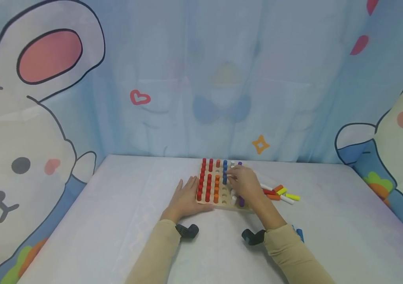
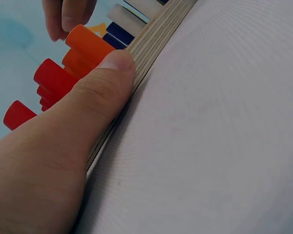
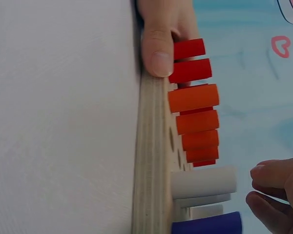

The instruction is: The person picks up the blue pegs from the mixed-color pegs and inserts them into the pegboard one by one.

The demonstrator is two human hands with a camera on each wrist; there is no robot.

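Observation:
A wooden peg board (image 1: 224, 205) stands on the table, with rows of red, orange, blue, white and purple pegs upright in its holes. My left hand (image 1: 185, 201) rests against its left side with fingers extended, and the thumb (image 2: 100, 80) lies along the front edge. Over the board, my right hand (image 1: 245, 183) has its fingertips beside the blue pegs (image 1: 225, 179). In the right wrist view a gap shows between the right fingertips (image 3: 259, 173), and no peg is visible in it. White pegs (image 3: 205, 181) and a purple peg (image 3: 210, 223) stand nearby.
Loose red, orange, yellow and white pegs (image 1: 292, 197) lie in a pile right of the board. Blue pegs (image 1: 300, 235) lie nearer, partly hidden by the right forearm. A printed curtain (image 1: 173, 126) hangs behind the white table (image 1: 116, 221).

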